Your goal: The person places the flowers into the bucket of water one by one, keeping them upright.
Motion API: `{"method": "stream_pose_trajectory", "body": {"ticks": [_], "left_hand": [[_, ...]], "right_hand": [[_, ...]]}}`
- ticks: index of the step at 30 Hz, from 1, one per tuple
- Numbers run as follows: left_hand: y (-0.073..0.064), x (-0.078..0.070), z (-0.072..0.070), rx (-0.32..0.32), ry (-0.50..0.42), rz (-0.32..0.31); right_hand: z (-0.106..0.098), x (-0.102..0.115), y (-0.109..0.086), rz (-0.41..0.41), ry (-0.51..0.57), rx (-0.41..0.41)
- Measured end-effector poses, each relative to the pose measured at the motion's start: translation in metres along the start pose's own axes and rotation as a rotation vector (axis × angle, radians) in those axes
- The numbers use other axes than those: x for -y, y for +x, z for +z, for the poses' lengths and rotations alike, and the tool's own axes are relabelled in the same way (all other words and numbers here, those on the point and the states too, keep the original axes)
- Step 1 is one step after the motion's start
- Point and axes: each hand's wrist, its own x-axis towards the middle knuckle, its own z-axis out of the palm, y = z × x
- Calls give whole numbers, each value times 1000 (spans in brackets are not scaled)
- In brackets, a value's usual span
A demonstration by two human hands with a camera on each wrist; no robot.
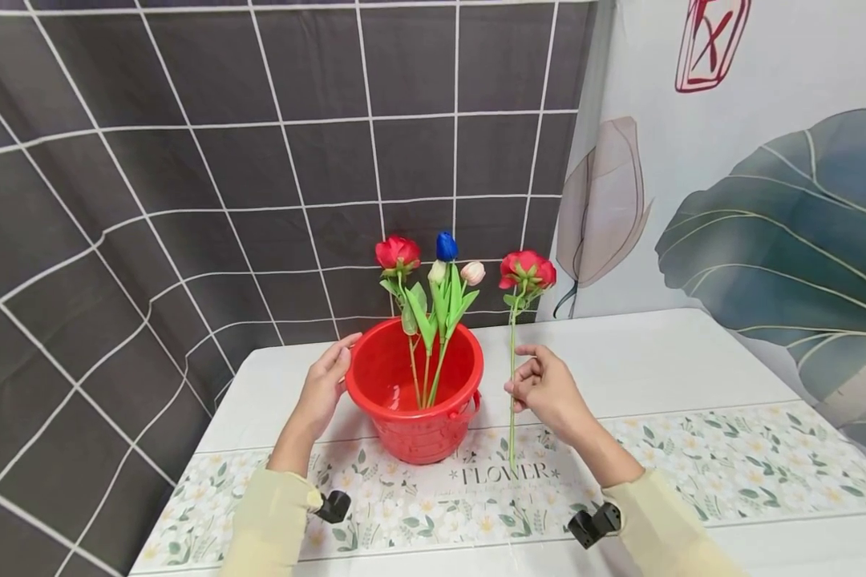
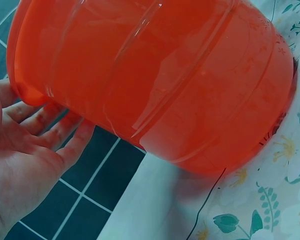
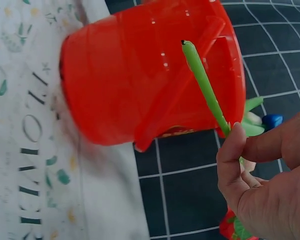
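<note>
A red plastic bucket (image 1: 418,437) stands upright on the table, two tulips, one blue (image 1: 446,247) and one pale pink (image 1: 472,273), and a red peony-like flower (image 1: 398,253) rising from inside it. My left hand (image 1: 325,381) is at the bucket's left side, its fairly straight fingers (image 2: 65,130) touching the wall just under the rim. To the right of the bucket, my right hand (image 1: 544,393) pinches the green stem (image 3: 205,85) of another red peony-like flower (image 1: 527,271) between thumb and fingers. That flower is upright, bloom on top, the stem's lower end hanging below the hand.
The table wears a white cloth (image 1: 621,361) with a floral band and the word FLOWER. A dark curtain (image 1: 317,160) with white grid lines hangs behind and to the left. At the right hangs a pale cloth printed with large leaves (image 1: 801,232).
</note>
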Motion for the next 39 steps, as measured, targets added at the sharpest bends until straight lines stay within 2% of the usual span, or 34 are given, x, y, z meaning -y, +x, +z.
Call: {"method": "stream_pose_trajectory", "body": {"ticks": [9, 39], "left_hand": [[-1, 0, 0, 5, -9, 1], [0, 0, 0, 1, 2, 2]], "right_hand": [[1, 18, 7, -97, 28, -14], [22, 59, 27, -247, 111, -60]]}}
